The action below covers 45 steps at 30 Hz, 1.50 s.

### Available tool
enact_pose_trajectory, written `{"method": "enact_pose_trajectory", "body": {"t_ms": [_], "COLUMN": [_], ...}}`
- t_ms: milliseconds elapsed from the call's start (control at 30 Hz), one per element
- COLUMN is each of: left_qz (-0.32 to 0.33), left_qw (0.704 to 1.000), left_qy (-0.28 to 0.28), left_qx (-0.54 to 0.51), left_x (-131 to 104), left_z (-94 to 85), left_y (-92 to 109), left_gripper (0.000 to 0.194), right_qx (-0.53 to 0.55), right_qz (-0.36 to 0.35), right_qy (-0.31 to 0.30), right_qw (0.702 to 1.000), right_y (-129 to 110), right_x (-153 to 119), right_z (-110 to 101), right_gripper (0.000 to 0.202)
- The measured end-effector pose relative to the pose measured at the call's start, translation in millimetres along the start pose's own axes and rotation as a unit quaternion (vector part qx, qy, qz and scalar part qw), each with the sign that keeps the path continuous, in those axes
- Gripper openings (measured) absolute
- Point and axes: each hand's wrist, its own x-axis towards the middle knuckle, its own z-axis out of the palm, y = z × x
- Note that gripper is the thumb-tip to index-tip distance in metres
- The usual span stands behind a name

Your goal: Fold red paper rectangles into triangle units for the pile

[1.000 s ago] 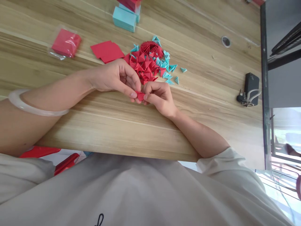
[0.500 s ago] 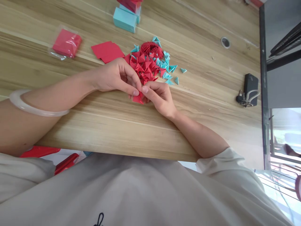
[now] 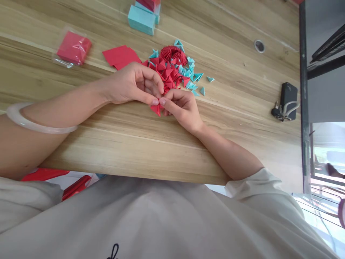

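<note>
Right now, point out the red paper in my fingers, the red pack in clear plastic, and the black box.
Red paper [image 3: 156, 109]: head view, on the flap showing below the thumbs.
Red pack [image 3: 73, 47]: head view, middle of its top.
Black box [image 3: 289, 94]: head view, its upper face.

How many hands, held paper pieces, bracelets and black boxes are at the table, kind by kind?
Bare left hand and bare right hand: 2
Held small red folded-paper piece: 1
Smooth white ring-shaped bracelet: 1
Black rectangular box: 1
Total: 5
</note>
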Motion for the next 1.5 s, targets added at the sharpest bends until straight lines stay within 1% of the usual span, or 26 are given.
{"method": "enact_pose_trajectory", "body": {"t_ms": [167, 333, 433, 500, 567, 600, 667, 767, 867, 1033, 1133, 1267, 1400, 1500], "left_qz": [0.001, 0.008, 0.017, 0.024, 0.019, 0.010, -0.019, -0.048, -0.057, -0.048, -0.038, -0.027, -0.043, -0.055], "left_qw": [0.998, 0.996, 0.994, 0.991, 0.988, 0.988, 0.991, 0.997, 0.996, 0.996, 0.996, 0.996, 0.996, 0.996], "left_qy": [0.049, 0.067, 0.101, 0.128, 0.141, 0.137, 0.110, 0.057, 0.042, 0.018, 0.004, -0.015, -0.025, -0.035], "left_qx": [0.040, 0.056, 0.028, -0.012, -0.054, -0.068, -0.069, -0.007, 0.046, 0.067, 0.076, 0.084, 0.072, 0.065], "left_x": [-1.0, -2.3, -1.6, -0.6, 0.2, 0.5, 0.5, -0.9, -2.6, -3.4, -3.6, -4.6, -5.3, -5.6], "left_z": [1.3, -2.0, -2.4, -1.5, -0.6, -0.6, -1.3, -3.1, -3.5, -1.8, -2.3, -4.0, -2.4, -0.2], "left_y": [3.5, 1.7, 2.4, 3.6, 3.8, 3.4, 2.2, 2.3, 6.7, 14.2, 14.1, 12.2, 14.0, 15.4], "left_gripper": [0.047, 0.046, 0.041, 0.038, 0.037, 0.038, 0.042, 0.049, 0.050, 0.039, 0.031, 0.020, 0.014, 0.012], "right_qx": [-0.007, -0.012, -0.014, -0.008, 0.001, 0.005, 0.013, 0.029, 0.053, 0.079, 0.082, 0.083, 0.067, 0.065], "right_qz": [0.003, -0.003, -0.005, -0.005, -0.004, -0.003, -0.002, 0.004, 0.015, 0.037, 0.041, 0.052, 0.068, 0.068], "right_qy": [-0.009, -0.006, 0.010, 0.023, 0.035, 0.043, 0.058, 0.073, 0.071, 0.041, 0.030, 0.029, 0.035, 0.029], "right_qw": [1.000, 1.000, 1.000, 1.000, 0.999, 0.999, 0.998, 0.997, 0.996, 0.995, 0.995, 0.995, 0.995, 0.995], "right_y": [0.1, 3.6, 6.6, 8.7, 10.5, 11.1, 11.5, 9.3, 4.3, -2.2, -2.6, -1.8, 0.1, 3.1], "right_x": [0.3, 0.8, 1.3, 1.8, 2.6, 3.0, 3.8, 4.2, 3.1, 0.7, 0.8, 1.3, 1.5, 1.6], "right_z": [-1.1, -2.1, -2.2, -1.7, -0.7, -0.1, 1.3, 2.7, 2.5, -0.3, -0.7, 0.6, 1.5, 1.8], "right_gripper": [0.047, 0.048, 0.049, 0.048, 0.048, 0.049, 0.050, 0.052, 0.054, 0.052, 0.049, 0.047, 0.045, 0.038]}}
